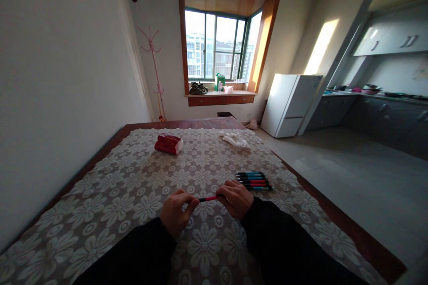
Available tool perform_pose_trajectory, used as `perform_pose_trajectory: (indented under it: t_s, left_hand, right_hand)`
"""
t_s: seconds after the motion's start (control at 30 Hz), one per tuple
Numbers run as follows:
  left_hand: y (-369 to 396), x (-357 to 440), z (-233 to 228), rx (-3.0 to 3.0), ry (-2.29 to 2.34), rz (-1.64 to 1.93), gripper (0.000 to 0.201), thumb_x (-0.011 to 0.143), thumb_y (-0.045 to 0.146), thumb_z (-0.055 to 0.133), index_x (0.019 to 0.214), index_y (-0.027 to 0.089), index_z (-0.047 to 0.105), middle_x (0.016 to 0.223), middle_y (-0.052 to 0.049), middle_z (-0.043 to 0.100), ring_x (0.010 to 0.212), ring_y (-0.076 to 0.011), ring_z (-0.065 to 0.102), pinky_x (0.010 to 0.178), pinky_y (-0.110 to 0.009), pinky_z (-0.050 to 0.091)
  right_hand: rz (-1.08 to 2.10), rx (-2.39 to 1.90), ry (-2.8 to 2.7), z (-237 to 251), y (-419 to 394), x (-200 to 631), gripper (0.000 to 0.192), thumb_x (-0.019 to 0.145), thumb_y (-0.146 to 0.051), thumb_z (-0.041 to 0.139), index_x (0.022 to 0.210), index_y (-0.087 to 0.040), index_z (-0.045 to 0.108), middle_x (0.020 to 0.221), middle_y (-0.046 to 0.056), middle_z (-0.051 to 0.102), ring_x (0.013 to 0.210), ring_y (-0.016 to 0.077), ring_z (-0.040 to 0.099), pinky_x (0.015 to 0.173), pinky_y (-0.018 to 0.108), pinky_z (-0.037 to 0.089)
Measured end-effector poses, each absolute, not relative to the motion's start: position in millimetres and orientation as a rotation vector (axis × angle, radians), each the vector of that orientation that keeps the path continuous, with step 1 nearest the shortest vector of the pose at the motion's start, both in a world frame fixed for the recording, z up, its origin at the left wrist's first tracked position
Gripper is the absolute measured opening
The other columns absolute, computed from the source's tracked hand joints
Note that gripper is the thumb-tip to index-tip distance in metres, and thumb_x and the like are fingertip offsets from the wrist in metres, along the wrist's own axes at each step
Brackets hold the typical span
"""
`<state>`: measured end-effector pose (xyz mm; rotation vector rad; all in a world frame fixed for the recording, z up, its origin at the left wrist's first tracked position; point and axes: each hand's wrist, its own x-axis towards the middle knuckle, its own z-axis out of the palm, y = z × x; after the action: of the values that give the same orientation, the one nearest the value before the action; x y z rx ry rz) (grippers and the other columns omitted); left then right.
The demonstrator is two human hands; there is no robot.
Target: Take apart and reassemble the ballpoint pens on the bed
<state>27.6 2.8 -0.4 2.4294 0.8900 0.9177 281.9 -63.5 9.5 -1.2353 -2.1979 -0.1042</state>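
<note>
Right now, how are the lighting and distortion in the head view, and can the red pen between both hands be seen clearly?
Head view: backlit by the bright window, so the room is dim; wide-angle bending at the edges; the thin red pen, held by left hand and right hand, is small but discernible over the floral lace tablecloth.

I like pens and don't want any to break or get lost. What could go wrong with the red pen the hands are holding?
The left hand and right hand grip the red pen at its two ends, above the lace tablecloth. If it comes apart, a small piece might drop and be hard to spot on the flower pattern. A leaking tip could stain the pale cloth. The right hand is also close to the row of pens, so a nudge might roll them toward the table edge.
</note>
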Motion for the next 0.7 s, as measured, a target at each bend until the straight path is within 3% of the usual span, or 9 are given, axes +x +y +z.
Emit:
perform_pose_trajectory:
  t_s: [0.27, 0.5, 0.7]
  left_hand:
    - [-1, 32, 0, 2.486, 0.815, 0.805, 0.018, 0.094, 0.038, 0.064, 0.101, 0.027, 0.076, 0.092, -0.002, 0.076, 0.09, -0.0204, 0.07, 0.08, -0.031, 0.052]
    - [-4, 35, -4, 2.567, 0.789, 0.711, 0.014, 0.096, 0.031, 0.059, 0.097, 0.026, 0.072, 0.097, -0.002, 0.076, 0.096, -0.0222, 0.067, 0.086, -0.035, 0.05]
    - [-3, 34, -4, 2.604, 0.776, 0.708, 0.014, 0.097, 0.029, 0.058, 0.098, 0.027, 0.072, 0.098, -0.002, 0.075, 0.096, -0.0216, 0.068, 0.087, -0.035, 0.05]
  right_hand:
    - [-0.258, -1.319, -2.269, 13, -73, 310, 0.016, 0.1, -0.027, 0.053, 0.092, -0.021, 0.066, 0.088, 0.005, 0.07, 0.082, 0.0181, 0.061, 0.076, 0.033, 0.043]
    - [-0.246, -1.623, -2.174, -3, -121, 410, 0.016, 0.098, -0.027, 0.055, 0.093, -0.023, 0.07, 0.095, 0.007, 0.072, 0.092, 0.0224, 0.062, 0.087, 0.038, 0.048]
    - [-0.284, -1.889, -2.056, -10, -126, 427, 0.008, 0.091, -0.02, 0.059, 0.089, -0.021, 0.066, 0.094, 0.008, 0.07, 0.093, 0.0255, 0.061, 0.086, 0.04, 0.048]
